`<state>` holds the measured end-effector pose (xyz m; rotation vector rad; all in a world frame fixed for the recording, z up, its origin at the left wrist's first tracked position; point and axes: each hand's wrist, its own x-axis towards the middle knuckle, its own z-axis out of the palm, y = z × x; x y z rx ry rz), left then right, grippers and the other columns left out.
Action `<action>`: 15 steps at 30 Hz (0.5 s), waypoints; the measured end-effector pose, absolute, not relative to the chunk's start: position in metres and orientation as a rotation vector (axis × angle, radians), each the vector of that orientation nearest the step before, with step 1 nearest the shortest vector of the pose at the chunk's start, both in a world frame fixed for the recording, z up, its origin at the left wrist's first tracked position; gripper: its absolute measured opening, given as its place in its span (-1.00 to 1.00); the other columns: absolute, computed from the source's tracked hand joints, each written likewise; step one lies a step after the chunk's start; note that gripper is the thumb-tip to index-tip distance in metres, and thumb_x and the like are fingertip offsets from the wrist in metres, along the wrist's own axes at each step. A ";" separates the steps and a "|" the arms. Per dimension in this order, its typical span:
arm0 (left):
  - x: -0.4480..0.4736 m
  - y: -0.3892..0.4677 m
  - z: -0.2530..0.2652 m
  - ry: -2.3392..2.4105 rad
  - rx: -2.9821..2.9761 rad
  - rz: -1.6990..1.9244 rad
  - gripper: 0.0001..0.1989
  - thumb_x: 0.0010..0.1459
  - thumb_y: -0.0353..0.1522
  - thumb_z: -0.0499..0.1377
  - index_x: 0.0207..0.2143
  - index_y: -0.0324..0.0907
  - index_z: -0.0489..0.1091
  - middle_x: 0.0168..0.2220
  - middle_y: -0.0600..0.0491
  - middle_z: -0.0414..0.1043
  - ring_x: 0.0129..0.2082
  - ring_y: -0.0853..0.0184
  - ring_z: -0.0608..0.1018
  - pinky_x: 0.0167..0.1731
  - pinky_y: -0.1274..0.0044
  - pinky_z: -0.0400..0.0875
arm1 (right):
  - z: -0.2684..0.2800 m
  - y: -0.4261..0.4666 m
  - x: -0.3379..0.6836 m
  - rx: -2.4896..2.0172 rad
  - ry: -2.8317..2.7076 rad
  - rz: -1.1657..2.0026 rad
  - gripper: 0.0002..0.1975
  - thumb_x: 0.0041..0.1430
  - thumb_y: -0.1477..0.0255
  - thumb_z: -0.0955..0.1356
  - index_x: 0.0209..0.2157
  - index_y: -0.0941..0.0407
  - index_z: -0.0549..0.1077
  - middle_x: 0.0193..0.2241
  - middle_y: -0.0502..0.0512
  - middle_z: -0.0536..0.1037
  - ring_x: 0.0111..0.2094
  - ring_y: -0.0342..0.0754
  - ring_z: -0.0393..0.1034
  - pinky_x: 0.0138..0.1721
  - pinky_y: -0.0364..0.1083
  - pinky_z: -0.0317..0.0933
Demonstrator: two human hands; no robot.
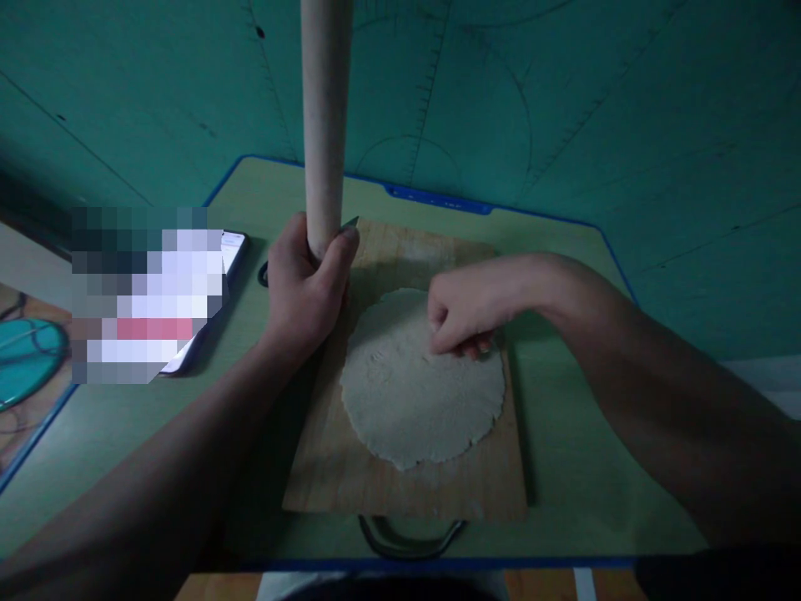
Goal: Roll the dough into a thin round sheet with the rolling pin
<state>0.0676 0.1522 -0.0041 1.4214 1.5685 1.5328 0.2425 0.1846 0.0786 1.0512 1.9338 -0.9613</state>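
Note:
A thin, roughly round sheet of dough (413, 409) with a ragged edge lies flat on a wooden cutting board (331, 492). My left hand (306, 288) is wrapped round the lower end of a rolling pin (324, 117), which stands upright at the board's left edge. My right hand (466, 313) is closed, its curled fingers against the upper right part of the dough. Whatever those fingers may hold is hidden beneath them. Behind my left hand, a dark pointed tip (350, 224) and a black loop (264, 274) peek out; what they belong to is covered.
A phone (234, 250), mostly blurred out, lies at the left of the green table (581, 417) with its blue rim. The board's black handle (410, 547) faces the near edge. A green marked wall or board (563, 108) rises behind. A teal round object (28, 359) sits far left.

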 end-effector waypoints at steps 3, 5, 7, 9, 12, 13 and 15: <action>0.067 0.152 -0.004 1.553 1.450 1.547 -0.66 0.17 -0.11 0.24 -0.49 -0.06 0.22 -0.67 0.20 0.19 -0.65 0.38 0.35 -0.68 0.47 0.18 | 0.075 0.188 0.247 1.113 1.893 -0.995 -0.76 0.07 0.42 0.35 -0.64 0.16 0.43 -0.66 -0.03 0.48 -0.59 -0.19 0.35 -0.49 -0.19 0.17; 0.067 0.152 -0.004 1.540 1.457 1.557 -0.65 0.17 -0.10 0.25 -0.49 -0.07 0.21 -0.67 0.21 0.18 -0.65 0.39 0.34 -0.69 0.48 0.17 | 0.076 0.189 0.247 1.097 1.895 -0.967 -0.75 0.06 0.39 0.37 -0.64 0.16 0.43 -0.66 -0.02 0.48 -0.59 -0.18 0.35 -0.49 -0.17 0.18; 0.067 0.153 -0.005 1.533 1.459 1.561 -0.64 0.18 -0.09 0.25 -0.48 -0.07 0.20 -0.67 0.21 0.18 -0.66 0.40 0.34 -0.69 0.48 0.17 | 0.077 0.188 0.243 1.068 1.890 -0.948 -0.75 0.06 0.37 0.37 -0.63 0.16 0.45 -0.65 -0.01 0.49 -0.58 -0.16 0.36 -0.47 -0.16 0.19; 0.067 0.153 -0.007 1.525 1.462 1.565 -0.63 0.17 -0.08 0.25 -0.49 -0.07 0.20 -0.66 0.21 0.19 -0.65 0.40 0.35 -0.69 0.48 0.18 | 0.080 0.185 0.238 1.064 1.887 -0.900 -0.77 0.05 0.37 0.36 -0.61 0.16 0.47 -0.65 0.00 0.49 -0.56 -0.15 0.37 -0.47 -0.15 0.19; 0.066 0.154 -0.008 1.516 1.462 1.563 -0.64 0.17 -0.09 0.25 -0.48 -0.06 0.20 -0.68 0.22 0.18 -0.66 0.39 0.35 -0.69 0.48 0.18 | 0.083 0.178 0.230 1.059 1.939 -0.782 -0.77 0.04 0.38 0.35 -0.61 0.18 0.48 -0.65 0.02 0.48 -0.56 -0.13 0.37 -0.47 -0.13 0.17; 0.066 0.154 -0.007 1.518 1.462 1.559 -0.66 0.17 -0.11 0.25 -0.48 -0.05 0.21 -0.68 0.22 0.18 -0.67 0.39 0.35 -0.69 0.47 0.18 | 0.083 0.175 0.229 1.054 1.974 -0.742 -0.77 0.03 0.38 0.35 -0.62 0.18 0.49 -0.66 0.04 0.48 -0.57 -0.12 0.37 -0.47 -0.12 0.16; 0.065 0.153 -0.007 1.532 1.464 1.554 -0.68 0.18 -0.13 0.24 -0.48 -0.04 0.21 -0.69 0.22 0.18 -0.68 0.39 0.33 -0.69 0.46 0.16 | 0.083 0.173 0.228 1.050 2.038 -0.693 -0.76 0.02 0.37 0.36 -0.63 0.19 0.49 -0.67 0.04 0.47 -0.58 -0.11 0.37 -0.48 -0.11 0.15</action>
